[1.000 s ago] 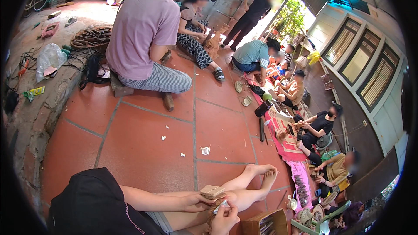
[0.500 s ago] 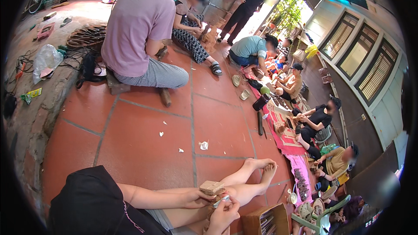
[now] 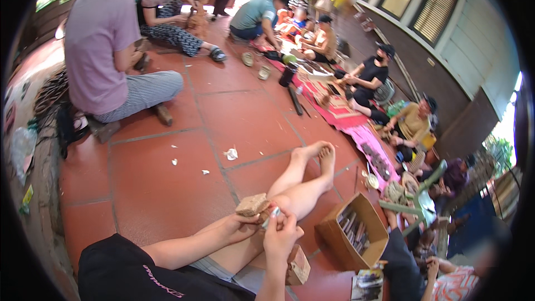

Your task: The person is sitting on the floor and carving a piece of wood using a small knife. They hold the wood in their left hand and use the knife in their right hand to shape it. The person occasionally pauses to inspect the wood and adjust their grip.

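My left hand (image 3: 238, 227) grips a light brown wooden block (image 3: 252, 205) above my bent legs. Close beside it, my right hand (image 3: 282, 235) is closed in a pinch around a small whitish object (image 3: 273, 215). What kind of object that is cannot be made out, and my fingers cover part of it. The two hands are nearly touching. Beneath my right wrist lies another pale wooden block (image 3: 298, 267), next to my leg.
Right of my legs stands an open cardboard box (image 3: 333, 227) of long, thin tools. Paper scraps (image 3: 230, 154) lie on the red tiles. A person in a pink shirt (image 3: 100, 44) sits at far left. Several others sit along a pink cloth (image 3: 362, 134); a green chair (image 3: 426, 206) is at right.
The view has swung right, so the cardboard box and a person at lower right show more fully. Both hands stay close together, the left still holding the wooden block.
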{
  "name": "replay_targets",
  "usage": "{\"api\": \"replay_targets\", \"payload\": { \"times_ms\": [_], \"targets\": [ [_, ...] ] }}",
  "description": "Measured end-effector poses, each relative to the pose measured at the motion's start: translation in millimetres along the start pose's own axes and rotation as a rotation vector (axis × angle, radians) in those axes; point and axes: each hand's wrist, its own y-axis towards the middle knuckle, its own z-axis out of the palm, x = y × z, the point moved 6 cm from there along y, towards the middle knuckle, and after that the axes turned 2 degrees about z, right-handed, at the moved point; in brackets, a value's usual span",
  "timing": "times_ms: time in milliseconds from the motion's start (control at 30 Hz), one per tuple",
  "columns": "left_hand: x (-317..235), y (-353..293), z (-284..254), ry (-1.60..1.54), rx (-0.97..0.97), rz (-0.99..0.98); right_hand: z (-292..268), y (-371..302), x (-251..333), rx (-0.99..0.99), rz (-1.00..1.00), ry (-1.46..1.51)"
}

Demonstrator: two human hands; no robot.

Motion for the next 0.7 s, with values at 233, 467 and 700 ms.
{"api": "replay_targets", "payload": {
  "times_ms": [233, 467, 700],
  "targets": [
    [-6, 1, 5, 0.036, 0.060, 0.015, -12, -1, 14, 0.132, 0.020, -0.022],
    [-3, 2, -3, 0.081, -0.008, 0.038, -6, 4, 10, 0.081, -0.035, 0.021],
    [-4, 1, -3, 0.076, -0.031, -0.006, -3, 4, 6, 0.051, 0.020, 0.060]
  ]
}}
